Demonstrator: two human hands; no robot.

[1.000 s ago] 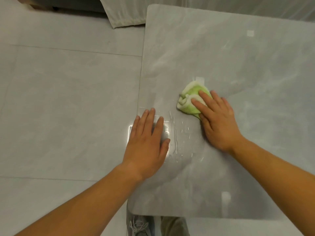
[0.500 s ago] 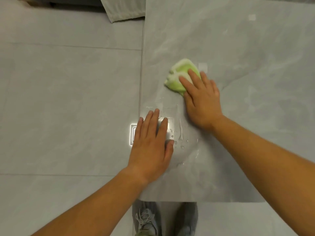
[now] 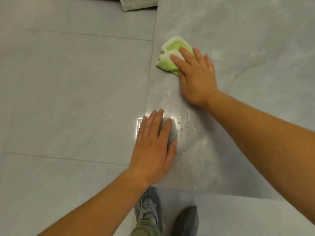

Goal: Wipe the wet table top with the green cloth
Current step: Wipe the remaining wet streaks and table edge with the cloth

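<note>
- Two grey shoes [image 3: 148,213] are seen nearest, on the floor below the near edge of the table.
- Two bare hands are counted. The left hand [image 3: 154,149] is laid flat and fully open at the table's left edge, its outer fingers reaching past that edge; nothing is held.
- Scattered water drops [image 3: 185,126] are seen just right of it.
- The right hand [image 3: 196,75] is spread open and pressed palm-down on one green cloth [image 3: 172,55], crumpled near the left edge, farther in.
- Bare grey table top [image 3: 255,48] is left open to the right and beyond.
- A grey tiled floor [image 3: 68,82] is seen on the left; one pale fabric corner [image 3: 138,4] is glimpsed farthest away.
</note>
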